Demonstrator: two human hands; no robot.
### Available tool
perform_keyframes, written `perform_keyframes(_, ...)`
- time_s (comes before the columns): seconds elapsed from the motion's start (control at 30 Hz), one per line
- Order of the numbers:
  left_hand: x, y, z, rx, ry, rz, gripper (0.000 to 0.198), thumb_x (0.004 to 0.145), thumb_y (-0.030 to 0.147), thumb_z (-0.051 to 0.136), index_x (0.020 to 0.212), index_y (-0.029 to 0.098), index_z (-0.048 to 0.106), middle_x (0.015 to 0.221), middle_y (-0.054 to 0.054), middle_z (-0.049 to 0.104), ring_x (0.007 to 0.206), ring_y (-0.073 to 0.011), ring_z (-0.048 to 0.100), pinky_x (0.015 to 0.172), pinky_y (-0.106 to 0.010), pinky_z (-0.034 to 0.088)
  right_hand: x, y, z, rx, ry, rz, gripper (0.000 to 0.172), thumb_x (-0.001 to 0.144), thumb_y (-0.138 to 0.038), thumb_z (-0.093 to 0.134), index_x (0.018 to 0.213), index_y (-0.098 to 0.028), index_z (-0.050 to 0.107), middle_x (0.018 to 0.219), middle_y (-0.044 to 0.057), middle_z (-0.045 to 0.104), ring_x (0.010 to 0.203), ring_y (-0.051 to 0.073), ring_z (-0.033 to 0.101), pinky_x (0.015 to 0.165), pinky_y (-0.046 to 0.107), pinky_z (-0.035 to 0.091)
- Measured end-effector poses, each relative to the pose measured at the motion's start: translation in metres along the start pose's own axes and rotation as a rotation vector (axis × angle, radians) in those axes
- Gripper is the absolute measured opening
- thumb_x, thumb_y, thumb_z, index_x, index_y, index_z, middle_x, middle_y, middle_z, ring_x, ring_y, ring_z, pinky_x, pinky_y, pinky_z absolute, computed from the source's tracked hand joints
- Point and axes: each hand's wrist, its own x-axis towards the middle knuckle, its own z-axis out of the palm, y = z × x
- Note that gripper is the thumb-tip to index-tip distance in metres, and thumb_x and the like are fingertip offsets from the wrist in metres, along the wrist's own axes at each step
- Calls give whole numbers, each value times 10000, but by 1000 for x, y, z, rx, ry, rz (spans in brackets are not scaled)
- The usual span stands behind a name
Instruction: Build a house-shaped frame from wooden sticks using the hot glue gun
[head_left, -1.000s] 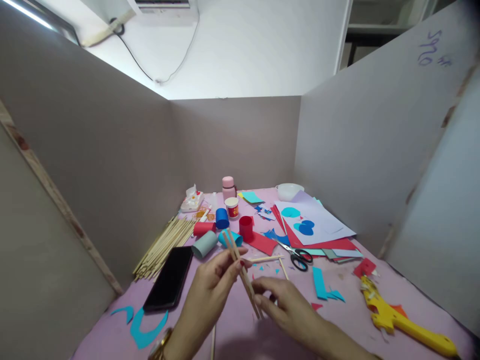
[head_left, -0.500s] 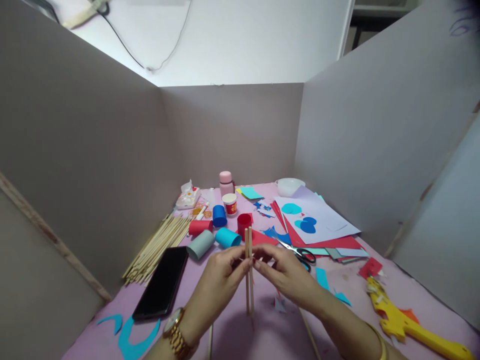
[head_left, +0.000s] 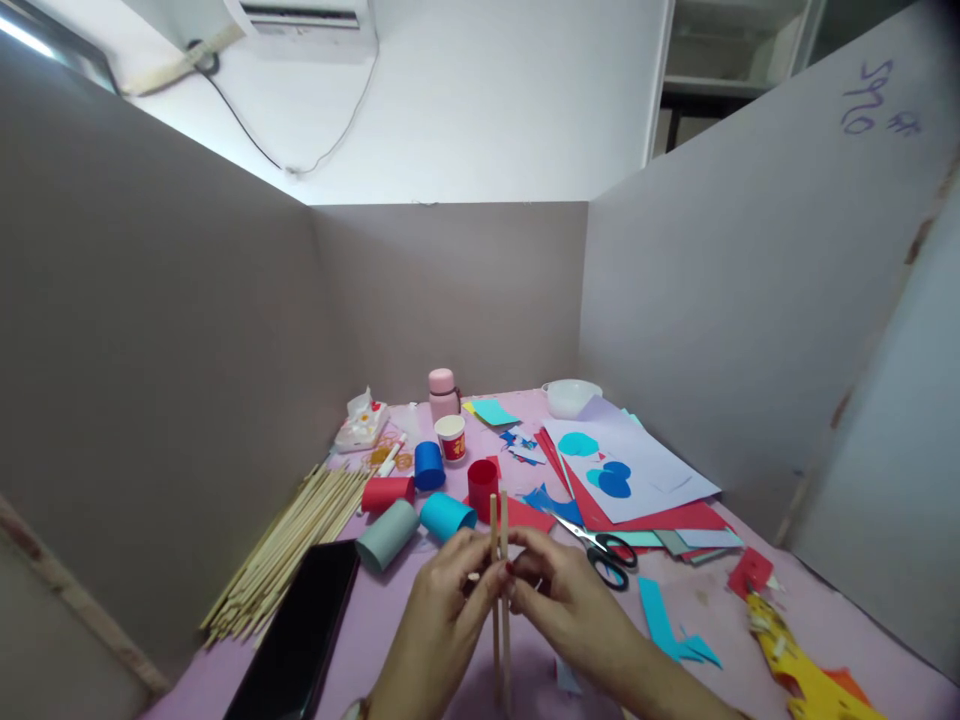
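Two thin wooden sticks [head_left: 504, 512] stand close together and nearly upright in front of me. My left hand [head_left: 448, 595] pinches them from the left with thumb and fingers. From the other side my right hand [head_left: 559, 590] closes its fingertips on the same sticks, its thumb almost meeting the left one. The sticks' lower ends run down below the hands. Just beyond the fingers are an upright red paper tube [head_left: 483, 488], a light blue tube [head_left: 448, 516] and a grey tube [head_left: 388, 536]. Black-handled scissors [head_left: 611, 560] lie right of my right hand.
A pile of wooden sticks [head_left: 292, 550] and a black phone [head_left: 300, 630] lie at left. Paper sheets [head_left: 637, 460] spread at right, with a yellow glue gun [head_left: 802, 665] nearer me. A paper cup [head_left: 451, 440] and pink bottle [head_left: 443, 396] stand behind. Grey panels [head_left: 450, 290] enclose the table.
The view has tilted upward, so the table things sit lower in the picture. Both hands still hold the two sticks, with little change in grip.
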Motion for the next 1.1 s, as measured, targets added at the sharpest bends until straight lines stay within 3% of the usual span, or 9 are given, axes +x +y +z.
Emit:
perform_keyframes(0.1, -4, -5, -2, -20, -2, 0, 301, 915, 338, 463, 1149, 247, 629, 936, -59, 662, 816, -170, 600, 746, -255, 484, -1, 0, 0, -41, -13, 1, 342, 876, -302, 527, 1200, -199, 561, 659, -12, 603, 587, 137, 545, 585, 234, 446)
perform_keyframes(0.23, -9, -14, -12, -51, 46, -31, 366, 895, 370, 486, 1239, 274, 567, 1058, -60, 644, 948, -198, 593, 862, -295, 474, -3, -8, -7, -167, -25, -16, 293, 878, -278, 500, 1141, -199, 602, 678, -12, 586, 579, 128, 491, 552, 221, 400)
perform_keyframes(0.37, -14, -21, -19, -110, 57, -75, 419, 909, 374, 453, 1318, 284, 484, 871, -27, 639, 796, -178, 607, 748, -273, 504, -2, -16, -12, -288, -36, -55, 221, 895, -258, 463, 1007, -206, 646, 741, 4, 619, 633, 143, 511, 580, 228, 385)
perform_keyframes(0.53, -22, -21, -11, -151, 62, -47, 414, 920, 353, 438, 1325, 279, 475, 768, -5, 609, 702, -151, 570, 702, -241, 465, -1, -11, -7, -330, -46, -59, 182, 910, -251, 440, 876, -204, 612, 773, 20, 636, 686, 164, 557, 633, 241, 404)
perform_keyframes(0.67, -27, -17, -3, -229, 174, -85, 422, 932, 385, 395, 1331, 270, 466, 718, 6, 559, 676, -145, 550, 702, -252, 443, -2, -11, -4, -321, -33, -15, 175, 912, -235, 433, 871, -197, 599, 741, 13, 619, 630, 145, 532, 574, 230, 387)
perform_keyframes(0.8, -25, -15, 0, -235, 158, -184, 455, 917, 466, 386, 1304, 256, 503, 711, -5, 525, 654, -157, 506, 662, -272, 429, -2, -14, -5, -310, -11, -5, 162, 900, -225, 454, 839, -185, 598, 707, 4, 602, 607, 133, 511, 548, 223, 373)
perform_keyframes(0.9, -19, -14, 2, -263, 94, -160, 473, 907, 520, 372, 1225, 235, 576, 656, 6, 463, 615, -153, 444, 625, -268, 403, -2, -14, -7, -314, 4, -23, 193, 910, -255, 453, 838, -185, 618, 694, 0, 603, 602, 130, 502, 546, 222, 372)
perform_keyframes(1.1, -3, -8, 13, -415, 44, -140, 342, 896, 462, 457, 1046, 199, 616, 632, 34, 439, 572, -125, 385, 573, -234, 365, -5, -15, -18, -288, 6, -69, 243, 931, -292, 448, 1026, -210, 656, 772, 11, 640, 685, 145, 550, 619, 235, 402)
